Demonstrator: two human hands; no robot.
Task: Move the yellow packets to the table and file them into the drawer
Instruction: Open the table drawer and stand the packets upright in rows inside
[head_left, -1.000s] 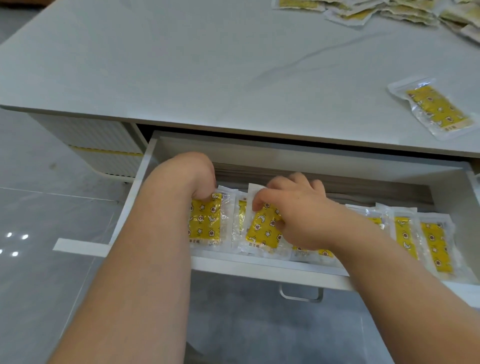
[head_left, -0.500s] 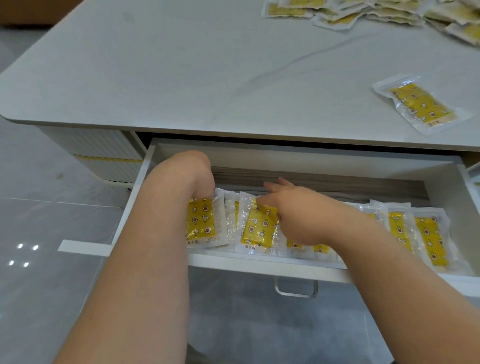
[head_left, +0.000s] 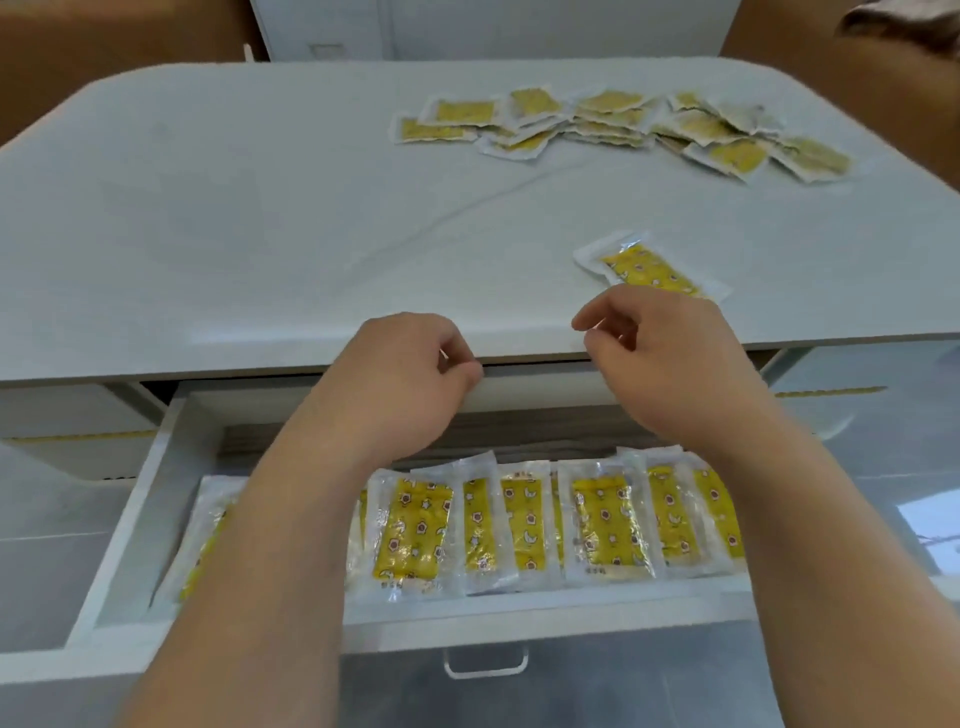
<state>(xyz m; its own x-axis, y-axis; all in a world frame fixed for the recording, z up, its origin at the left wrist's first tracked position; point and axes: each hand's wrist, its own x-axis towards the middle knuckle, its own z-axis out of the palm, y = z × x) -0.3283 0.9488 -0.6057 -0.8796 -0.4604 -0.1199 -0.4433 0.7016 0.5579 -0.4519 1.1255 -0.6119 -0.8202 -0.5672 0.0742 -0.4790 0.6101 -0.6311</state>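
The white drawer (head_left: 136, 525) stands pulled out under the table (head_left: 234, 218). Inside it, several yellow packets (head_left: 415, 530) in clear wrap lie side by side in an overlapping row; my forearms hide part of the row. My left hand (head_left: 410, 374) hovers above the drawer's back, at the table's front edge, fingers loosely curled and holding nothing. My right hand (head_left: 670, 358) is level with it, also loosely curled and holding nothing, just in front of a single yellow packet (head_left: 644, 270) lying on the table. A loose pile of yellow packets (head_left: 623, 124) lies at the table's far right.
A metal handle (head_left: 485, 665) hangs on the drawer front. Glossy grey floor tiles (head_left: 47, 561) surround the table. Brown furniture (head_left: 119, 36) and a white cabinet (head_left: 493, 26) stand behind the table's far edge.
Both hands have let go of the packets in the drawer and risen to the table's front edge. The view has tilted up, showing the whole tabletop.
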